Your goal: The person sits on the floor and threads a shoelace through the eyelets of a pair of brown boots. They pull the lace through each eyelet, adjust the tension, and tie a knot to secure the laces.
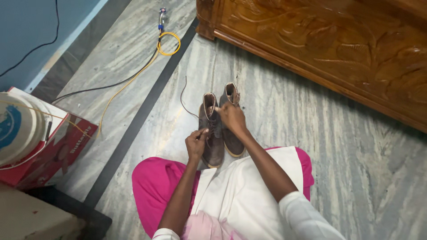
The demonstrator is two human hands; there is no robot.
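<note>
We're mid-lacing on the left boot (211,133) of a brown ankle-boot pair. It stands on the marble floor (311,115) right in front of our knees, touching the right boot (231,129) beside it.

Left hand (196,144) is low on the boot front, fingers pinched together on what looks like the lace (183,98) near the eyelets. Right hand (231,118) is up at the collar, between the two boot tops, fingers closed on the tongue or top edge; we can't tell which. A loose dark lace end trails away from the boot across the floor.

Our read: the lace is being worked through the eyelets. The next move calls for a steady hold at the collar, and slack fed in from the trailing end without tipping the boot.

Hard to make out:
- Eyelets and lace path are covered by both hands.
- We can't tell if the right boot has a lace at all.
- Boot toes are partly hidden by the white and pink clothing (240,191).

Around us: carved wooden furniture (338,40) upper right, yellow and black cables (133,75) on the floor upper left, a red box (62,151) with a white round appliance (18,129) on top, cut off at the left edge.
</note>
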